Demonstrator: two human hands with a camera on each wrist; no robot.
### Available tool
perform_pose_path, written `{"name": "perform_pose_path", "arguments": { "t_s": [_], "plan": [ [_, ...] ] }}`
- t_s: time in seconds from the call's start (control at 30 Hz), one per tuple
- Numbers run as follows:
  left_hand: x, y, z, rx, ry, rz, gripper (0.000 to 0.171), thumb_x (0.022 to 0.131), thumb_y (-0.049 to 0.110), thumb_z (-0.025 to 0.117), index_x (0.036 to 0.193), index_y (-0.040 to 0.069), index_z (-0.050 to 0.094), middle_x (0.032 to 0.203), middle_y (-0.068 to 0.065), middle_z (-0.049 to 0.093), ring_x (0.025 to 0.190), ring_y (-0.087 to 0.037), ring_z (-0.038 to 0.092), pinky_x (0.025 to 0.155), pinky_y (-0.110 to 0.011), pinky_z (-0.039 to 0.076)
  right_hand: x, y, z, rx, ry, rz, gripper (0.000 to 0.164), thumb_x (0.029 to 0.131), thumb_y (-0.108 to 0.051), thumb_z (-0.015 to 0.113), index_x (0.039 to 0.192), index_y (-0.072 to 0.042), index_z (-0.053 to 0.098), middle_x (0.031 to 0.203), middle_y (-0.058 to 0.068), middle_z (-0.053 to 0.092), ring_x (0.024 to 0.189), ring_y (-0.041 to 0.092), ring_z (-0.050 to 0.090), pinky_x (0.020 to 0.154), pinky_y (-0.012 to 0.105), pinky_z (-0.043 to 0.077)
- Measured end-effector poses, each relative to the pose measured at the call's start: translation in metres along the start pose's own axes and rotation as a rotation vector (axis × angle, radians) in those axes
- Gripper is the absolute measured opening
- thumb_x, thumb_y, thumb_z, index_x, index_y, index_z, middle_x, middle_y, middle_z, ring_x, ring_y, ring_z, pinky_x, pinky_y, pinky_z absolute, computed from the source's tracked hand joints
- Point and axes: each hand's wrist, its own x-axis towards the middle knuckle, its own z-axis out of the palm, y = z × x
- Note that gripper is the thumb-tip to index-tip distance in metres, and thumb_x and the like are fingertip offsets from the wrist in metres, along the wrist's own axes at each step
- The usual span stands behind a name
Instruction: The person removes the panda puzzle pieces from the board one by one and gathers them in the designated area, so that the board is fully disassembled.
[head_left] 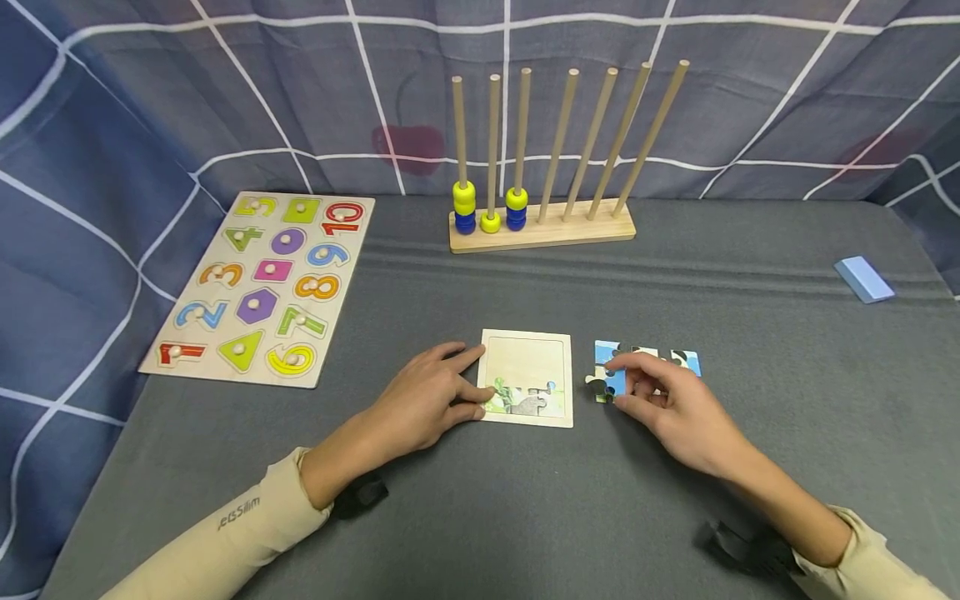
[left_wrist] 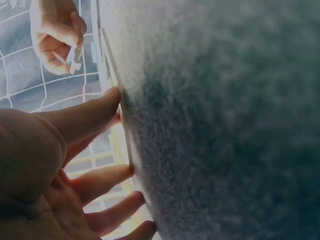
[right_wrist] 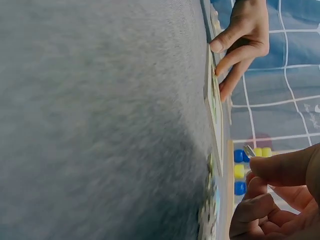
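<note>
A square wooden puzzle board (head_left: 525, 358) lies in front of me, with a strip of fitted pieces (head_left: 527, 403) along its near edge. My left hand (head_left: 435, 392) rests on the board's left side, thumb and fingertips spread along the rim; the left wrist view has these fingers fairly straight. Just right of the board is my right hand (head_left: 675, 408), pinching a small puzzle piece (right_wrist: 249, 151) between thumb and finger, above the table. Loose blue, white and black puzzle pieces (head_left: 686, 360) lie beneath and beyond that hand, which partly hides them.
A number-and-shape peg board (head_left: 266, 333) lies at the left. Behind the puzzle stands a wooden rack (head_left: 543, 237) of upright rods, some carrying yellow and blue beads. A light blue block (head_left: 865, 279) sits at the far right. Checked cloth (head_left: 300, 83) hangs along the back.
</note>
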Motion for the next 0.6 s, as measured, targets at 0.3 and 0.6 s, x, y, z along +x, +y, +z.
{"name": "perform_pose_path", "arguments": {
  "t_s": [0.3,0.6],
  "plan": [
    [0.001,0.002,-0.001,0.003,0.018,-0.011,0.038,0.085,0.027,0.079,0.120,0.015,0.073,0.148,-0.013,0.047,0.136,-0.038,0.040,0.108,-0.055,0.032,-0.019,0.012,-0.016,-0.010,0.038,0.013,0.035,0.086,0.008,0.069,0.115,-0.011,0.066,0.084,0.002,0.055,0.065,0.011,0.052,0.054,0.023,0.041],
    [0.003,0.000,0.000,-0.004,0.053,-0.031,0.062,0.082,0.030,0.082,0.136,0.007,0.060,0.144,-0.012,0.050,0.133,-0.033,0.044,0.105,-0.055,0.035,-0.030,0.023,-0.031,-0.033,0.056,0.009,0.035,0.085,0.011,0.068,0.116,-0.006,0.065,0.084,0.004,0.055,0.063,0.010,0.051,0.053,0.024,0.041]
  ]
}}
